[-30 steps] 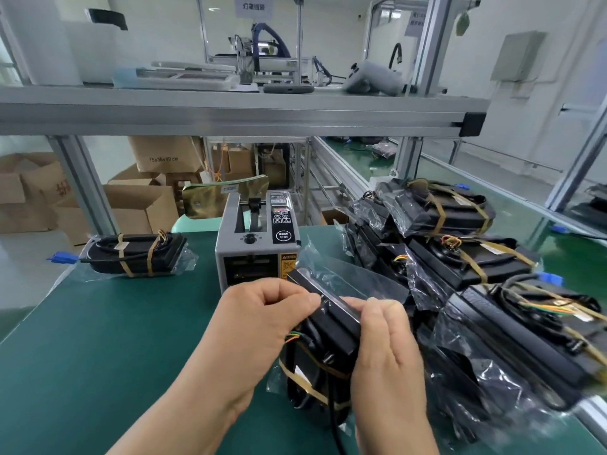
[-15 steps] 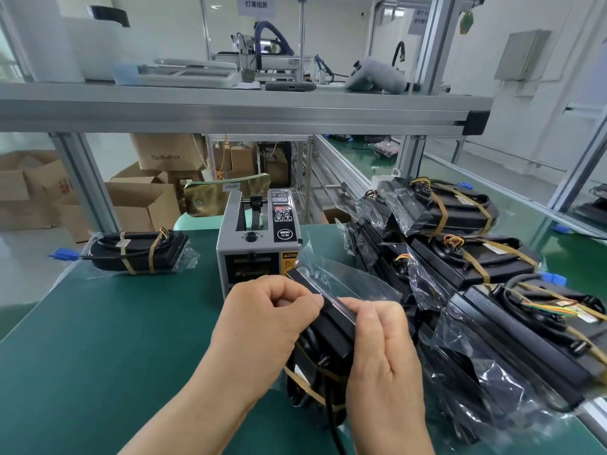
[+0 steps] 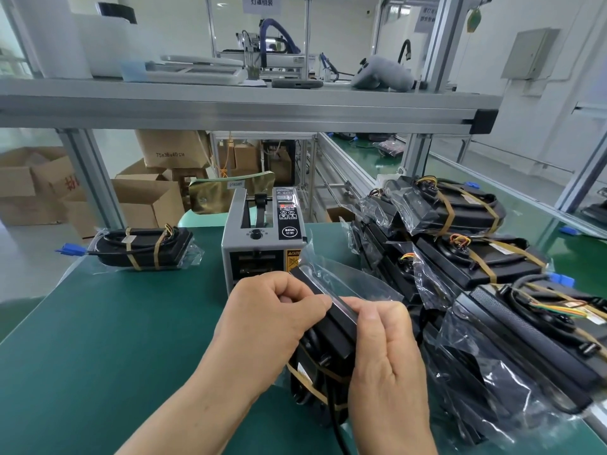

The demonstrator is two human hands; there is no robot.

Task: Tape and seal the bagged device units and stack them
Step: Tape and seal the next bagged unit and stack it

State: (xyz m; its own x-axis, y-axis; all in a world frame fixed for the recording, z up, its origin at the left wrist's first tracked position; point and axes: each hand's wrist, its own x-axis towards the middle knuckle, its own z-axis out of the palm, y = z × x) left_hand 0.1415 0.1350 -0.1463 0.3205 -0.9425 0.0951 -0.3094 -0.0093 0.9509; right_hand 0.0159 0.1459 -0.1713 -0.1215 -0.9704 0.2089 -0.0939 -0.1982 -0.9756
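Observation:
A black device unit in a clear plastic bag (image 3: 331, 336) stands on edge on the green mat, right in front of me. My left hand (image 3: 269, 320) grips its upper left edge with curled fingers. My right hand (image 3: 387, 359) pinches the bag fold on the top edge with thumb and fingers. The loose bag flap (image 3: 354, 280) sticks up behind the hands. Just behind stands the grey tape dispenser (image 3: 262, 238). One sealed bagged unit (image 3: 144, 247) lies flat at the far left. A pile of bagged units (image 3: 476, 257) fills the right side.
The green mat (image 3: 98, 339) covers the bench. An aluminium shelf (image 3: 230, 106) crosses overhead with trays and tools on it. Cardboard boxes (image 3: 138, 198) stand on the floor behind the bench. A second green bench (image 3: 542, 205) runs along the right.
Both hands stay on the unit's top edge; the fingers have shifted slightly along the fold. The view has drifted a little.

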